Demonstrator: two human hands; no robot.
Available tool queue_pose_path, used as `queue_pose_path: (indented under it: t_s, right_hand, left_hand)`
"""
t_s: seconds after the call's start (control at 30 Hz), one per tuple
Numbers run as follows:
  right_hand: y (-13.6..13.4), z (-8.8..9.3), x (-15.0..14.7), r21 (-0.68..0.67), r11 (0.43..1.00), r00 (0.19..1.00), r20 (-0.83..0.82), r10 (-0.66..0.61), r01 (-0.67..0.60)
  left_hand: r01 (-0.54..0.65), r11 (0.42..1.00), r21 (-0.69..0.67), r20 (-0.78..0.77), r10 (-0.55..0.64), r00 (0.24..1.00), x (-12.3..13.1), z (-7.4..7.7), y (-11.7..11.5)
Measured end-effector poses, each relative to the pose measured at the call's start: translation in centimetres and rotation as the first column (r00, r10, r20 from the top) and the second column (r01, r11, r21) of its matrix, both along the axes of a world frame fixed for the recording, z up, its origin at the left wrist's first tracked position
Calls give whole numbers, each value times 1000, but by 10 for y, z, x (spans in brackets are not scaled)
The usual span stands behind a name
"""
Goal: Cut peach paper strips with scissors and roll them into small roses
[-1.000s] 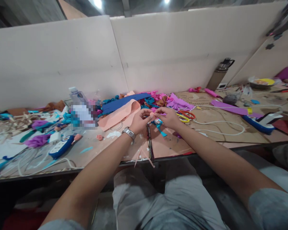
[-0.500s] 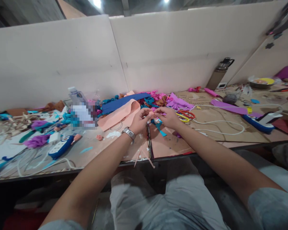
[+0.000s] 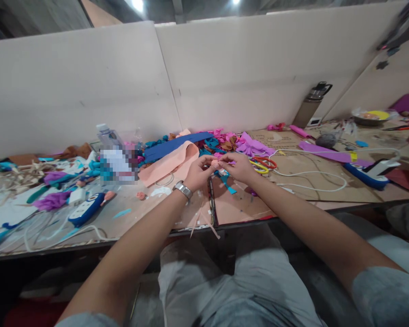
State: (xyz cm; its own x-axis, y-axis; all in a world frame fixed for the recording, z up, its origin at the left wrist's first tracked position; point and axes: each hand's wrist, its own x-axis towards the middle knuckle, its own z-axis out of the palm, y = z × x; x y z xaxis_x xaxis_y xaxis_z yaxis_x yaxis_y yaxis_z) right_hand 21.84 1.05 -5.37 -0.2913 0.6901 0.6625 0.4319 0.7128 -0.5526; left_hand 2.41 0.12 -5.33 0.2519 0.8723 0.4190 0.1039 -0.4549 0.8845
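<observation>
Between my fingertips is a small peach crepe-paper flower (image 3: 215, 163), rolled up like a rosebud. My left hand (image 3: 199, 172) pinches it from the left; a metal watch is on that wrist. From the right, the fingers of my right hand (image 3: 236, 166) close on the flower's other side. Just behind my left hand lies a folded peach crepe-paper sheet (image 3: 170, 164), partly under a blue strip (image 3: 179, 146). A similar small peach flower (image 3: 141, 195) rests on the table to the left. Thin peach strips (image 3: 204, 220) hang over the table's front edge below my hands.
Crumpled coloured paper (image 3: 225, 140) is heaped along the white partition. Blue-and-white power strips (image 3: 87, 210) sit left and right, with white cables (image 3: 327, 188) looping over cardboard. Yellow-handled scissors (image 3: 261, 168) lie right of my hands. A bottle (image 3: 109, 136) and a flask (image 3: 310, 104) stand behind.
Both hands stay in nearly the same place around the peach flower. Only the fingers shift slightly, and the flower's rounded top shows a little more clearly.
</observation>
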Motion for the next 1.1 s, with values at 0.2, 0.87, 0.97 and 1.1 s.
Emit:
queue_pose_path:
  t_s: [0.2, 0.87, 0.97, 1.1]
  right_hand:
    - [1, -1, 0, -31, 999, 999, -28, 18, -18]
    - [0, 1, -1, 19, 1000, 1000, 7, -10, 9]
    - [1, 0, -1, 22, 1000, 1000, 6, -15, 15]
    - [0, 0, -2, 27, 999, 1000, -2, -30, 30]
  left_hand:
    - [-3, 1000, 22, 27, 2, 1000, -2, -1, 4]
    - [29, 999, -32, 101, -26, 995, -2, -1, 4]
    - [20, 999, -47, 103, -15, 995, -1, -2, 3]
    - [8, 998, -62, 79, -3, 997, -1, -2, 2]
